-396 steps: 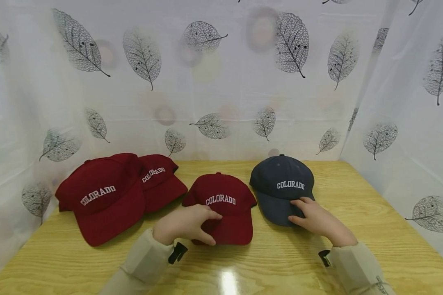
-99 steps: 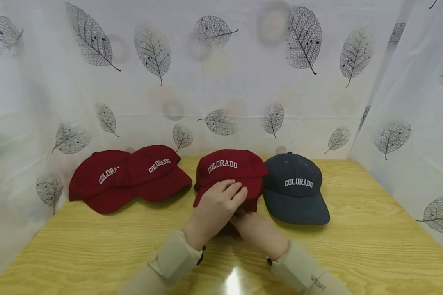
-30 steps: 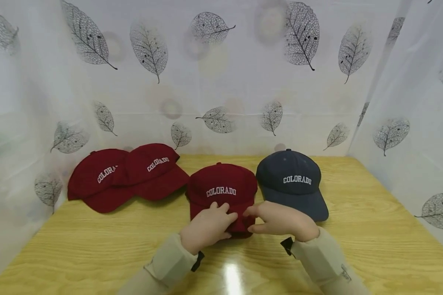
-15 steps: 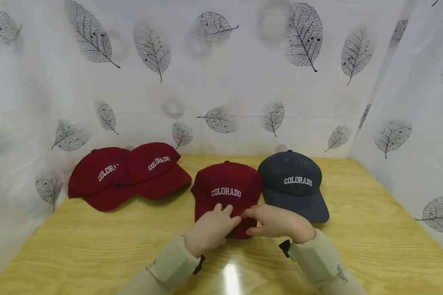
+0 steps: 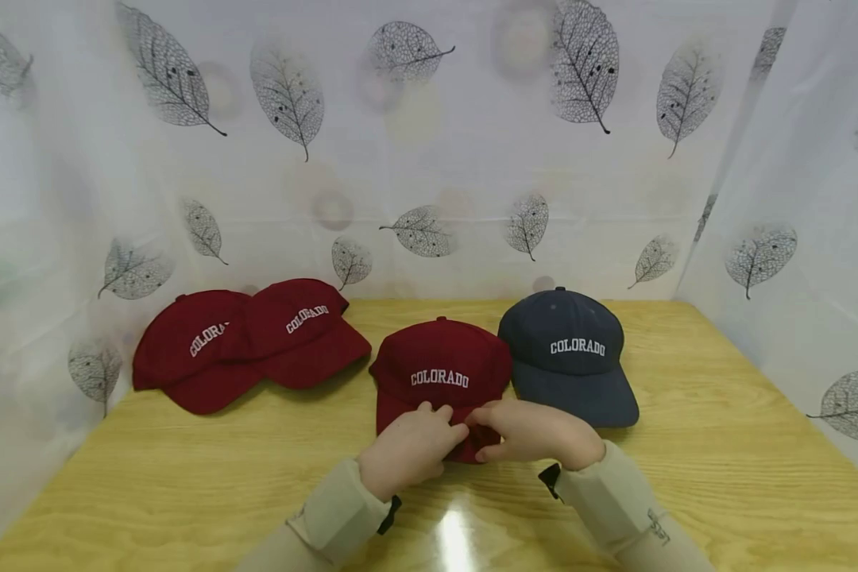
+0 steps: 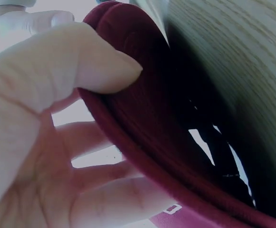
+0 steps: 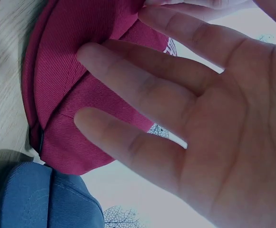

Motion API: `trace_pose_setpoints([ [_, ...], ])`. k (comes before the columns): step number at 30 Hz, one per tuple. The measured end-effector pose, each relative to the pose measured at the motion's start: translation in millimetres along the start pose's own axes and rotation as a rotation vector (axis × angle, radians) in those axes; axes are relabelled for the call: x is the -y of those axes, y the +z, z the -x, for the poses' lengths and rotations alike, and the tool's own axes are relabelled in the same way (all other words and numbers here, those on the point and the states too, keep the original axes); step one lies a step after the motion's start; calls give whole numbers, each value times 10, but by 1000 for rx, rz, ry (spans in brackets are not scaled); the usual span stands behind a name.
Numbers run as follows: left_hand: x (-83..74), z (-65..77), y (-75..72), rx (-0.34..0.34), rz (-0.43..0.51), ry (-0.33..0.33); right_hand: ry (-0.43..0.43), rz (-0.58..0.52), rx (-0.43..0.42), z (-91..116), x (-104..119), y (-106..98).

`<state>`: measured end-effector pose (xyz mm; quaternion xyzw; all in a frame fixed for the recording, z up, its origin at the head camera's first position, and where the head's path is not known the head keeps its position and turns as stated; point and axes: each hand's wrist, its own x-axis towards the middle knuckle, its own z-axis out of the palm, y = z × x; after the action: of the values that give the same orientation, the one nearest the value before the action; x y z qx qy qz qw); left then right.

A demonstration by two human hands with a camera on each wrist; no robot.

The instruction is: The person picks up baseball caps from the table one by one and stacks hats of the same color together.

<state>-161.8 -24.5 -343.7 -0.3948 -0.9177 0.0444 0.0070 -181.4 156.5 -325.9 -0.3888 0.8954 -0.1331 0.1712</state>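
Observation:
A dark red baseball cap [image 5: 439, 353] with white COLORADO lettering sits at the middle of the table, facing forward. My left hand [image 5: 413, 451] pinches its brim; in the left wrist view the thumb [image 6: 114, 71] lies on the brim's underside and the fingers on the other side. My right hand [image 5: 532, 433] is at the brim's right part; in the right wrist view its fingers [image 7: 133, 85] are fairly straight, with tips at the brim and crown. A navy baseball cap [image 5: 561, 338] stands just right of and behind the red one.
Two more red caps stand at the left: one cap [image 5: 303, 334] overlaps the outer cap [image 5: 196, 349] and partly covers its lettering. The wooden table [image 5: 686, 445] is bounded by a white leaf-print curtain [image 5: 443, 119] at the back and sides.
The middle red cap was tipped up in both hands earlier; now it sits lower. The right hand left the navy cap. The left caps swapped overlap. Little moved in the last second.

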Motion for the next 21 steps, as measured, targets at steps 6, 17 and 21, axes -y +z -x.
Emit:
trace_pose_setpoints([
  [6, 42, 12, 3, -42, 11, 10, -8, 3, -8, -7, 14, 2],
  [17, 124, 14, 38, -91, 29, 22, 5, 34, -67, -14, 24, 43],
  [21, 129, 17, 31, -135, 1, 51, 12, 93, -117, -37, 55, 68],
])
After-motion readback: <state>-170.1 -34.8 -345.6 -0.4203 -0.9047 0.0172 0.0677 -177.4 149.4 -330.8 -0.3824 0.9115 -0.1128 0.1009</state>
